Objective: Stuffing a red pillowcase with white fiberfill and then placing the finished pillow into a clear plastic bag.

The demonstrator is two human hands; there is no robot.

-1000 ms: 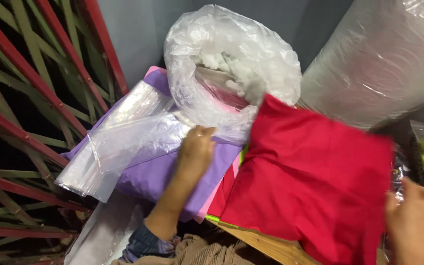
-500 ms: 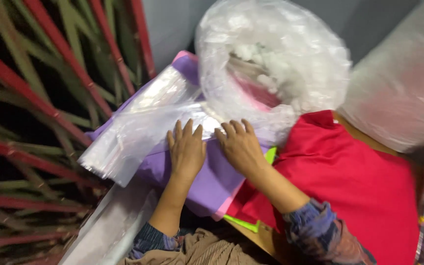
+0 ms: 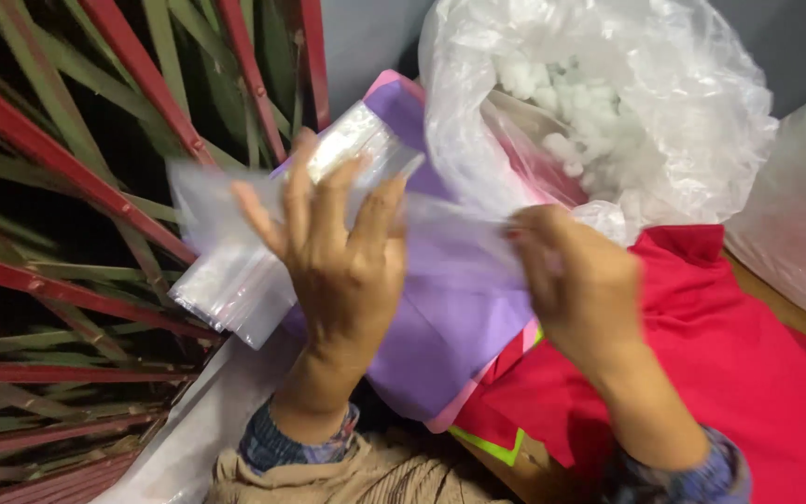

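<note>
Looks like a small sewing or stuffing workshop, cushion or soft-goods making. Evidence: big clear plastic sack [image 3: 608, 103] full of white fibre-fill clumps [image 3: 576, 93]; flat pieces of cut fabric stacked on a wooden worktop [image 3: 506, 457]: purple [image 3: 450, 317], pink, red [image 3: 729, 364], lime green; pile of clear poly bags [image 3: 254, 271] for packing; large plastic-wrapped roll [image 3: 804, 215] at the right, contents not readable. Plain grey wall behind, red and green metal grille [image 3: 76, 187] at the left. No machines in view.
</note>
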